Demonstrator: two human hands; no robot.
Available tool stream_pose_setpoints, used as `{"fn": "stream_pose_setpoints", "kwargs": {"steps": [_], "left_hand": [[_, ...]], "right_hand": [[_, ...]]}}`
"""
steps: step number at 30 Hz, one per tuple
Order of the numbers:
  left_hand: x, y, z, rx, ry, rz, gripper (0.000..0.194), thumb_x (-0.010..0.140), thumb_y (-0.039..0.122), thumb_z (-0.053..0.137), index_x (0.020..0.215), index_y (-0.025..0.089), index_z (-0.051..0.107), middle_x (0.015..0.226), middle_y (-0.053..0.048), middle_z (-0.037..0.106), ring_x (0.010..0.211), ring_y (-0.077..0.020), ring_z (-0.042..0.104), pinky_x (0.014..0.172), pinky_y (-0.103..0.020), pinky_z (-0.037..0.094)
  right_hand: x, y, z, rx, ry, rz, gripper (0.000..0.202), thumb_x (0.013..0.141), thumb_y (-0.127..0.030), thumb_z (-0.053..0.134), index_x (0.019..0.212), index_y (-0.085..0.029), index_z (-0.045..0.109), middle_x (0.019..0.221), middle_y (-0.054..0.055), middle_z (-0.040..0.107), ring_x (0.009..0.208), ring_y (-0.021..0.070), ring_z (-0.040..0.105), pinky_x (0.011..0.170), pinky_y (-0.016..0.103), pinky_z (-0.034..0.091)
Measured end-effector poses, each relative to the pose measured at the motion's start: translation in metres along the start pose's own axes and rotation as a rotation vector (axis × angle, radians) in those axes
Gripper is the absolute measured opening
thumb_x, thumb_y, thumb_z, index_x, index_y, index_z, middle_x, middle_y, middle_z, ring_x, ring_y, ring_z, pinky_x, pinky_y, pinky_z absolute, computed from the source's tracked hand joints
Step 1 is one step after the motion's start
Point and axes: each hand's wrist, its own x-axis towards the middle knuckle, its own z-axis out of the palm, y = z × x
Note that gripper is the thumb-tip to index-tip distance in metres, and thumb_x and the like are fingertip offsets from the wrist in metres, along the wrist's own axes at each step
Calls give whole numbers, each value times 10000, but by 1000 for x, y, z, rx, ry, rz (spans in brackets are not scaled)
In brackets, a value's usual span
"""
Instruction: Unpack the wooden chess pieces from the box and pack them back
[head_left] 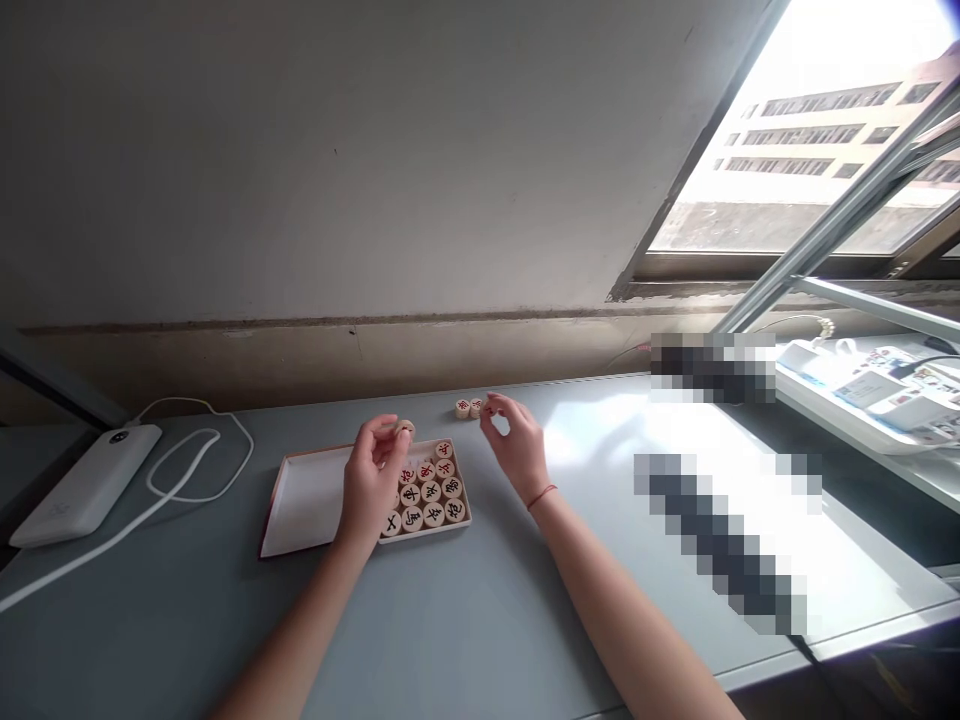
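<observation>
My left hand (375, 460) is raised over the left part of a white box (466, 505), pinching a round wooden xiangqi piece (405, 427) between thumb and fingers. Rows of pieces with black and red characters, such as a black-marked piece (433, 514), lie face up in the box. My hand hides its upper left part. Beyond the box's right corner, my right hand (516, 440) has its thumb and forefinger closed on a mostly hidden piece at the right end of a short row. Two red-marked pieces (463, 408) show beside it, resting on the desk.
The open white box lid (304, 505) lies left of the box. A white power bank (90, 485) with a looping white cable (184, 478) is further left. A wall (360, 200) rises behind the grey desk (450, 630). At right are metal frame bars (817, 235) and a white tray (862, 410).
</observation>
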Motion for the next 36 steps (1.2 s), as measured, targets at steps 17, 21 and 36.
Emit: {"fn": "stream_pose_setpoints", "kwargs": {"steps": [17,21,36], "left_hand": [[-7,-2,3,505,-171,452,278,868,208,533,1142,249,560,998,-47,645,897,-186,636,798,-318,533],[-6,-3,2,554,-173,458,314,877,240,538,1191,249,534,993,-47,635,912,-186,627,823,-328,522],[-7,-2,3,564,-208,406,180,894,198,469,984,221,623,973,-33,663,885,-171,637,797,-302,508]], "right_hand": [[-18,-64,6,281,-229,-20,146,867,-314,532,973,-237,596,890,36,679,746,158,617,695,284,505],[-6,-17,-1,48,-80,180,157,822,-310,540,953,-228,570,924,52,682,841,209,607,748,340,479],[1,36,2,-317,-176,318,112,801,-278,522,881,-250,595,856,30,694,858,237,562,735,330,378]]}}
